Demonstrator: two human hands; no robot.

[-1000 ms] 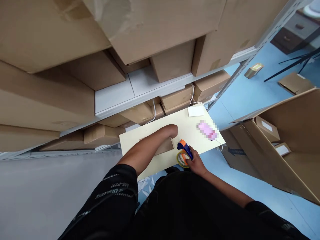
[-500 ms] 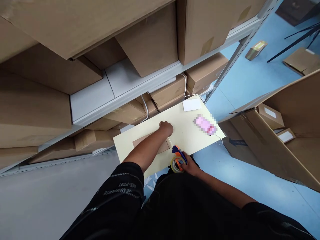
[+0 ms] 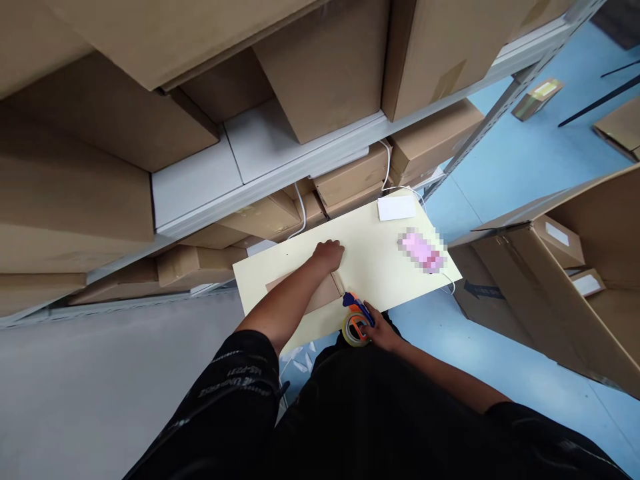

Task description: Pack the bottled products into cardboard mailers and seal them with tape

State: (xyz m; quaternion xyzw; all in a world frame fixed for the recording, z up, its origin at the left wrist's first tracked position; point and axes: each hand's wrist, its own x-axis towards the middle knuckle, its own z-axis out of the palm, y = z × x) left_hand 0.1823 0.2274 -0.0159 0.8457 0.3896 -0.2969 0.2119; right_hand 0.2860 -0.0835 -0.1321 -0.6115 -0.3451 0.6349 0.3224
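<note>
A flat brown cardboard box [image 3: 320,293] lies on a pale yellow tabletop [image 3: 373,267], partly hidden under my left forearm. My left hand [image 3: 327,255] is at the far corner of its right end, fingers curled and closed on the box there; the fingertips are hard to see. In my right hand [image 3: 381,331] is a blue and orange tape dispenser [image 3: 356,320] with a roll of clear yellowish tape. Its blue head is close to the near right corner of the box. Whether tape touches the cardboard I cannot tell.
A white slip or flat box [image 3: 397,208] and a blurred pink item [image 3: 421,251] lie on the right of the tabletop. Shelves [image 3: 280,177] packed with cartons rise in front. A large open carton [image 3: 530,287] stands at the right, with smaller boxes inside.
The view has shifted slightly, so the shelves and tabletop appear farther right. My left hand's fingers look a little less tightly curled. The tape dispenser stays near the box's end.
</note>
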